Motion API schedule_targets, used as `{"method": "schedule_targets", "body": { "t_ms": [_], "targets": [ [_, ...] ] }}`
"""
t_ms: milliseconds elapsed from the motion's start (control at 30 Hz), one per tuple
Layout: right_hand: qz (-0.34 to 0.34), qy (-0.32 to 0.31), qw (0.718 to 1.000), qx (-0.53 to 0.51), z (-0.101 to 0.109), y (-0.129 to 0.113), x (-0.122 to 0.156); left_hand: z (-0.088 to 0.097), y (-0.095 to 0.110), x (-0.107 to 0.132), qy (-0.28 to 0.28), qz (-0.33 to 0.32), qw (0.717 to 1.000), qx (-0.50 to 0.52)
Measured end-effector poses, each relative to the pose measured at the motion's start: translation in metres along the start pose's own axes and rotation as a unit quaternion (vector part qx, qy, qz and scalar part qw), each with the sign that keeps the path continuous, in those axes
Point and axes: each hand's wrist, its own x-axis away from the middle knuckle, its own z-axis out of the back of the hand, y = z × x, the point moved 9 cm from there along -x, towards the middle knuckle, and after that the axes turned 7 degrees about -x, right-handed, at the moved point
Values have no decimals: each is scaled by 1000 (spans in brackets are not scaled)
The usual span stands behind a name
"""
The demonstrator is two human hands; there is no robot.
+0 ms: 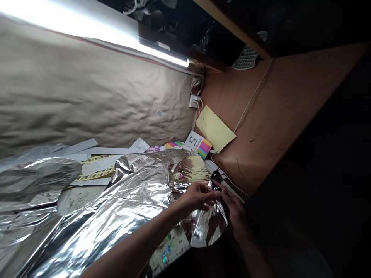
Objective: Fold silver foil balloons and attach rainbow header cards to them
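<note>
A large silver foil piece with rounded ends lies crinkled across the table. Its right end hangs below my hands, near the table's edge. My left hand reaches over the foil with its fingers bent and the fingertips pressed together at the foil's right edge. Close against it, my right hand pinches at the same edge, its thumb meeting the left fingertips. Exactly what lies between the fingertips is partly hidden. At the far left lies another silver foil piece with a rounded end.
White and yellow paper strips lie behind the foil. A colourful printed card and a yellow sheet lean in the corner by a socket. A brown board wall rises at right; a lit tube lamp hangs above.
</note>
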Motion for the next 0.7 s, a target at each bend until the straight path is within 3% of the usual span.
{"method": "schedule_targets", "body": {
  "t_ms": [133, 233, 467, 600, 700],
  "targets": [
    [96, -9, 987, 125, -13, -8, -3, 18, 13, 17, -2, 58, 998, 4],
    [122, -36, 974, 189, -23, -11, 1, 26, 16, 20, 7, 83, 996, -32],
    [114, -60, 952, 278, -26, -16, 16, 39, 0, 9, 21, 95, 992, -79],
    [113, -35, 958, 262, -17, -20, 23, 51, -1, 7, 60, 72, 993, -72],
    [79, -7, 968, 238, -9, -16, 22, 43, 0, 7, 28, 37, 998, -45]
  ]
}}
